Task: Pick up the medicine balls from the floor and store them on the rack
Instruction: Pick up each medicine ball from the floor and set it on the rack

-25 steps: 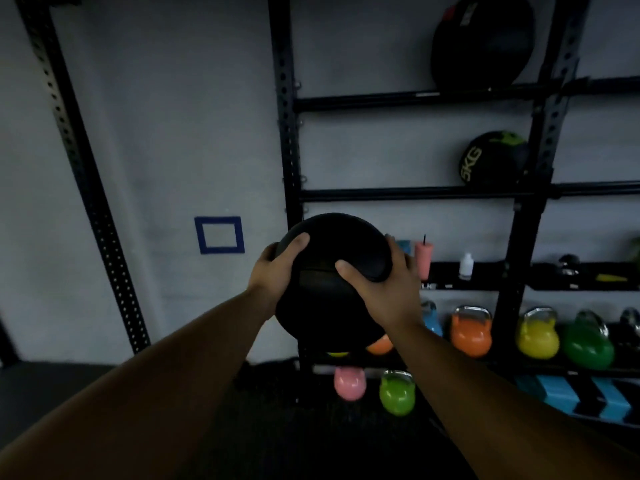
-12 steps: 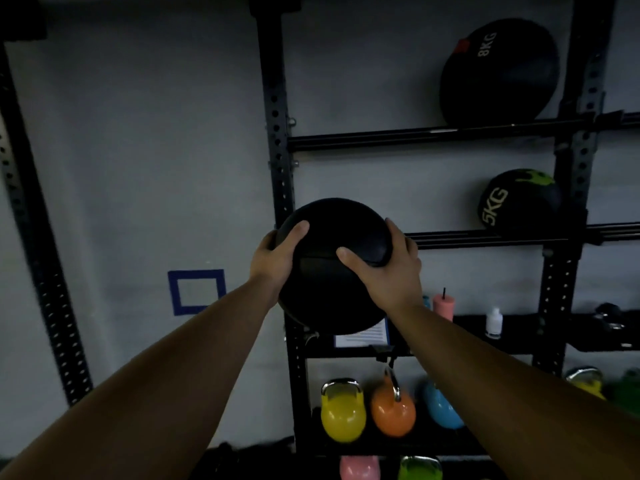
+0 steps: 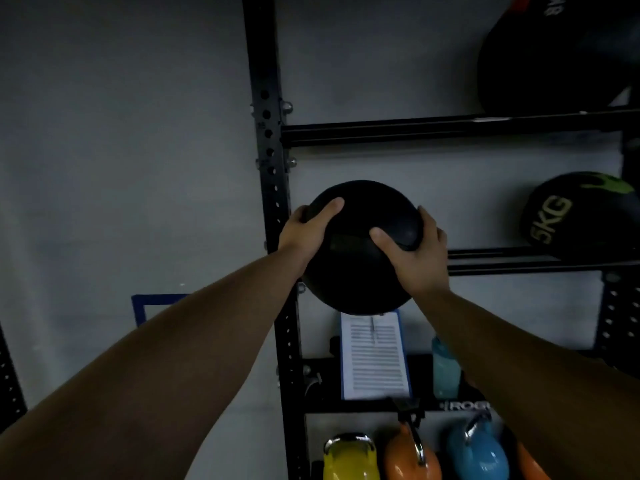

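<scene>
I hold a plain black medicine ball [image 3: 356, 258] at arm's length with both hands. My left hand [image 3: 306, 233] grips its left side, and my right hand [image 3: 415, 258] grips its right side with the thumb across the front. The ball is in front of the black rack [image 3: 273, 188], at the left end of the middle shelf rail [image 3: 502, 261]. A black 5KG medicine ball [image 3: 578, 216] rests on that rail at the right. A larger black medicine ball [image 3: 554, 57] sits on the upper rail [image 3: 433, 129].
Below the held ball a clipboard with a printed sheet [image 3: 375, 355] and a teal bottle [image 3: 445, 368] stand on a lower shelf. Yellow [image 3: 349, 459], orange [image 3: 412, 455] and blue [image 3: 481, 448] kettlebells sit under it. A grey wall with a blue tape square [image 3: 138, 306] lies left.
The view has tilted up and closer to the rack. The ball in both hands has risen from kettlebell height to the level of the middle rail.
</scene>
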